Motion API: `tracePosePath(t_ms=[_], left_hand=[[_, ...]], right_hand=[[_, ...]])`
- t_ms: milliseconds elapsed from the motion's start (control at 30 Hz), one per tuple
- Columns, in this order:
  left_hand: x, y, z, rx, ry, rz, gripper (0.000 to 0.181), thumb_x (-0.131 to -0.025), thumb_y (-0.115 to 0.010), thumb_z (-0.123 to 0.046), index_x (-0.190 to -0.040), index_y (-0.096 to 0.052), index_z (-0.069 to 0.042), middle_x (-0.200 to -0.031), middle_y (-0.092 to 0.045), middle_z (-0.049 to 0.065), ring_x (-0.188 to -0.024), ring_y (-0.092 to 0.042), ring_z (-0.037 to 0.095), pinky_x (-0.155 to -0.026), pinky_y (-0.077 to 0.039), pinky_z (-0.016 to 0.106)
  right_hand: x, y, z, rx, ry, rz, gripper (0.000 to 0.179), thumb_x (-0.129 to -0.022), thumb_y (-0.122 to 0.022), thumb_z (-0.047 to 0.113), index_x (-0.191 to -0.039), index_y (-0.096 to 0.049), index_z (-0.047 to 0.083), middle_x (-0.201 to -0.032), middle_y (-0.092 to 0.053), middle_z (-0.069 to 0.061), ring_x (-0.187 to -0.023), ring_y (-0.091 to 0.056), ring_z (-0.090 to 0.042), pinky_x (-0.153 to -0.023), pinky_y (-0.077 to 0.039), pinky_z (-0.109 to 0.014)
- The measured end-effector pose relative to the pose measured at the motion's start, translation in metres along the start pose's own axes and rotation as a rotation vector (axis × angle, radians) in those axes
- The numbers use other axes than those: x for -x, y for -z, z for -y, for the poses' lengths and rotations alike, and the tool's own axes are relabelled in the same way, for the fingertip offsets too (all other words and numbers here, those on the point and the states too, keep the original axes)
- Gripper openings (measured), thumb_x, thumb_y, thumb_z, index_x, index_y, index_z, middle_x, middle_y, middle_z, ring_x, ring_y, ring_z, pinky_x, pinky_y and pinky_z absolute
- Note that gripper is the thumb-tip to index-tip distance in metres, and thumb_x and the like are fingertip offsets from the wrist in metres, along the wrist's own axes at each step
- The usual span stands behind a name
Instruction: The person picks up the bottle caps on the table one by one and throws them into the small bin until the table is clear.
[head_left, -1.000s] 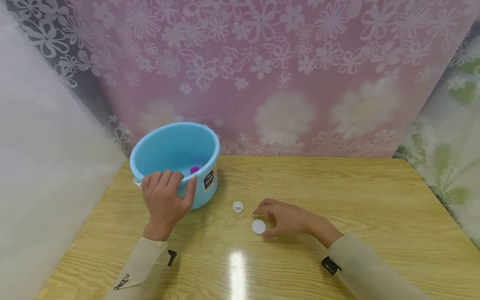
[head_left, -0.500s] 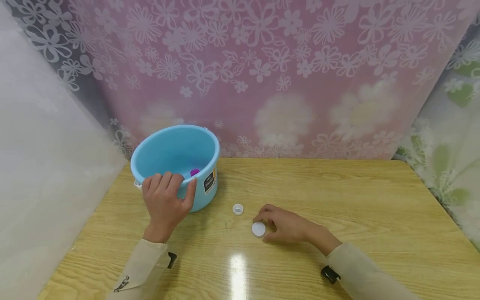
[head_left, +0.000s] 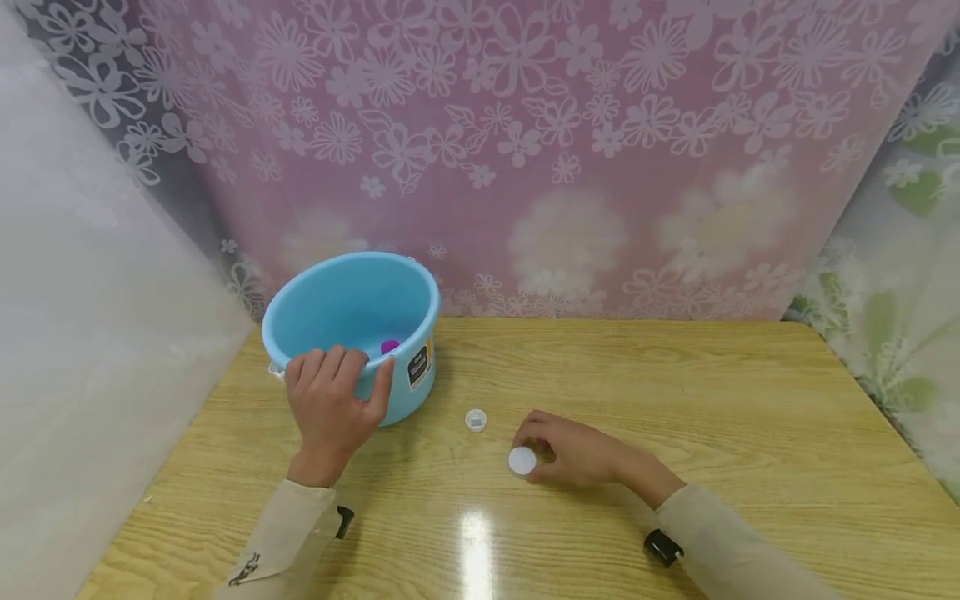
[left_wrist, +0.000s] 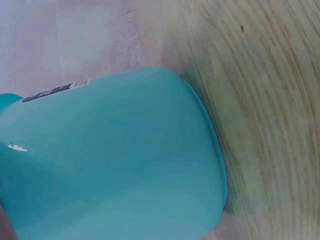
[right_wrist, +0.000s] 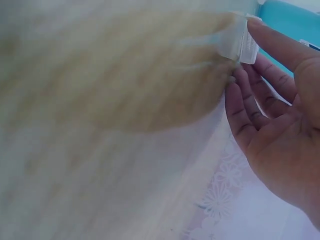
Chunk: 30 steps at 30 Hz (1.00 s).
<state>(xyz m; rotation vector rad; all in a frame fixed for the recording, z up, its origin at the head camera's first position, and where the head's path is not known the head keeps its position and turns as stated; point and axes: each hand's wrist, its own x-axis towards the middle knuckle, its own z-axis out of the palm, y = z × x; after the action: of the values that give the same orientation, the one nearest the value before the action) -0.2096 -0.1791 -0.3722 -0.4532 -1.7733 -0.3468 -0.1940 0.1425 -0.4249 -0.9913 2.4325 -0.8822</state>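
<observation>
My left hand (head_left: pixel 328 412) grips the near rim of a light blue bucket (head_left: pixel 401 398), thumb outside and fingers over the edge. The bucket's smooth side (left_wrist: pixel 125 155) fills much of the left wrist view. My right hand (head_left: pixel 581 454) pinches a round white bottle cap (head_left: pixel 522 461) between thumb and fingers, close over the table. In the right wrist view this cap (right_wrist: pixel 249 45) shows a ridged side. Another white cap (head_left: pixel 476 420), its inside facing up, lies between the bucket and my right hand. A small purple cap-like piece (head_left: pixel 389 346) sits inside the bucket.
The wood-grain table (head_left: pixel 637 375) carries all of this. A pink flowered curtain (head_left: pixel 487 167) hangs behind its far edge. Pale sheeting (head_left: pixel 112 333) runs along the left side, and a leaf-patterned curtain (head_left: pixel 892 333) along the right.
My right hand's fingers have drawn in on the white cap and now pinch it; the cap has shifted slightly right. My left hand stays on the bucket's rim.
</observation>
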Motion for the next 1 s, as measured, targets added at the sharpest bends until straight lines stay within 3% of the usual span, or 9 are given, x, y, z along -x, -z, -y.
tracePosePath(t_ms=[233, 433, 633, 800, 1000], left_hand=[[0.001, 0.0, 0.001, 0.001, -0.004, -0.007, 0.039, -0.086, -0.057, -0.038, -0.063, -0.047, -0.008, -0.056, -0.038, 0.004, -0.052, -0.036, 0.028, -0.065, -0.031, 0.046], [0.002, 0.001, 0.001, -0.008, -0.002, 0.004, 0.04, -0.087, -0.056, -0.039, -0.064, -0.048, -0.008, -0.056, -0.04, 0.005, -0.053, -0.038, 0.028, -0.065, -0.032, 0.046], [0.001, 0.003, 0.001, -0.01, -0.006, 0.003, 0.039, -0.087, -0.057, -0.038, -0.065, -0.049, -0.007, -0.057, -0.04, 0.005, -0.053, -0.038, 0.029, -0.065, -0.032, 0.046], [-0.001, 0.002, 0.0, -0.005, -0.005, 0.003, 0.039, -0.086, -0.058, -0.038, -0.064, -0.048, -0.007, -0.056, -0.039, 0.005, -0.053, -0.037, 0.028, -0.064, -0.032, 0.045], [0.0, 0.001, 0.001, -0.003, -0.002, 0.005, 0.039, -0.086, -0.058, -0.038, -0.064, -0.047, -0.008, -0.056, -0.038, 0.004, -0.053, -0.037, 0.028, -0.064, -0.032, 0.045]], right_hand=[[0.0, 0.008, 0.004, -0.014, -0.048, -0.028, 0.036, -0.088, -0.069, 0.029, -0.12, -0.059, 0.016, -0.107, -0.055, 0.01, -0.099, -0.054, -0.015, -0.084, -0.046, -0.035], [-0.005, 0.016, 0.008, -0.098, -0.032, -0.124, 0.037, -0.087, -0.07, 0.033, -0.119, -0.061, 0.017, -0.104, -0.057, 0.01, -0.094, -0.055, -0.014, -0.084, -0.046, -0.035], [-0.015, 0.028, 0.014, -0.142, 0.035, -0.347, 0.039, -0.085, -0.072, 0.029, -0.12, -0.063, 0.016, -0.101, -0.06, 0.006, -0.086, -0.057, -0.012, -0.078, -0.049, -0.033], [-0.028, 0.041, 0.023, -0.188, 0.028, -0.542, 0.038, -0.086, -0.071, 0.024, -0.122, -0.063, 0.012, -0.1, -0.062, -0.001, -0.084, -0.059, -0.015, -0.075, -0.05, -0.035], [-0.042, 0.06, 0.053, -0.27, -0.013, -0.655, 0.041, -0.092, -0.064, 0.02, -0.131, -0.057, 0.008, -0.1, -0.062, -0.012, -0.085, -0.061, -0.025, -0.073, -0.05, -0.039]])
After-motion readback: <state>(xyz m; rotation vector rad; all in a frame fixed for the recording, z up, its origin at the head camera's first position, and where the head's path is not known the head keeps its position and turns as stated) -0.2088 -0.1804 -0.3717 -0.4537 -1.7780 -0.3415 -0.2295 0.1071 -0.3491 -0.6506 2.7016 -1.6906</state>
